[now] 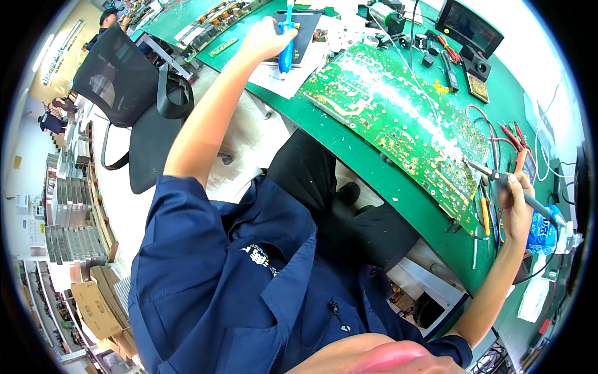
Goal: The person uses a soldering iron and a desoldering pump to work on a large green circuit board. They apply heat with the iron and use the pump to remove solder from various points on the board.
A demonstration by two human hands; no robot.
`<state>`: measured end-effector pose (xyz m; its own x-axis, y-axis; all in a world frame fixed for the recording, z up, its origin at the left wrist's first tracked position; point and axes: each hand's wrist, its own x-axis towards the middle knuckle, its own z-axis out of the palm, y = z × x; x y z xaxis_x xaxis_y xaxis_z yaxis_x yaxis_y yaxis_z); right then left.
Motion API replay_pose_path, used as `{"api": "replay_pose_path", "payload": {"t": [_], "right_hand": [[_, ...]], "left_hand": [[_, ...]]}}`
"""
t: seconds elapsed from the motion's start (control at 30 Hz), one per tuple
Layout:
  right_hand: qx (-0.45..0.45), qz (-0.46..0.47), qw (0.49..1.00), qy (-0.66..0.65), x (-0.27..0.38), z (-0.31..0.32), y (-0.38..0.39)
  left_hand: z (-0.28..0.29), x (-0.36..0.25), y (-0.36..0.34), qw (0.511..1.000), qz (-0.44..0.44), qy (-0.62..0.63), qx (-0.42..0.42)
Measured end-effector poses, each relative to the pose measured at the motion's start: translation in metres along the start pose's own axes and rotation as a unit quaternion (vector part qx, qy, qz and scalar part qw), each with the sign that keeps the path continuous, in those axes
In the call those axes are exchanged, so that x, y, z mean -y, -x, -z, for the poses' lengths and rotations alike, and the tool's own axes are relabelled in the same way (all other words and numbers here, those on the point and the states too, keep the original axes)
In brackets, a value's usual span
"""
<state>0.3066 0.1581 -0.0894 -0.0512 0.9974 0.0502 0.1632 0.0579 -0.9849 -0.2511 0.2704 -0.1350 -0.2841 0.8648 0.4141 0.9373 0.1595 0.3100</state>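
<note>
My left hand (266,40), stretched out to the far left of the bench, has its fingers closed on a blue desoldering pump (286,53). Beneath the pump lie a dark flat pad (306,41) and a white sheet of paper (274,81). A large green circuit board (380,112) spreads across the bench, strongly lit along its middle. At its right end, my right hand (517,206) grips a soldering iron (500,177) with a thick dark cord. The iron's tip is at the board's right edge; whether it touches cannot be seen.
Behind the board stand a small black screen (469,28) and loose parts. To the right are a multimeter (529,167) with red leads, a screwdriver (484,215) and a blue-labelled bottle (542,230). A black office chair (134,93) is at left. Another person (107,23) sits far off.
</note>
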Motion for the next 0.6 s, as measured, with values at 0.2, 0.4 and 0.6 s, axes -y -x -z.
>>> {"api": "replay_pose_path", "payload": {"t": [0.2,0.4,0.6], "right_hand": [[-0.003,0.019,1.000,0.023,0.008,-0.007,0.004],[-0.045,0.030,0.996,0.078,0.005,0.006,0.007],[0.059,0.022,0.994,0.086,-0.002,-0.001,-0.008]], "left_hand": [[-0.010,-0.011,-0.051,0.985,0.053,-0.094,0.133],[0.007,-0.020,-0.049,0.972,0.093,0.176,0.126],[0.098,-0.029,0.014,0.711,0.069,0.686,0.140]]}}
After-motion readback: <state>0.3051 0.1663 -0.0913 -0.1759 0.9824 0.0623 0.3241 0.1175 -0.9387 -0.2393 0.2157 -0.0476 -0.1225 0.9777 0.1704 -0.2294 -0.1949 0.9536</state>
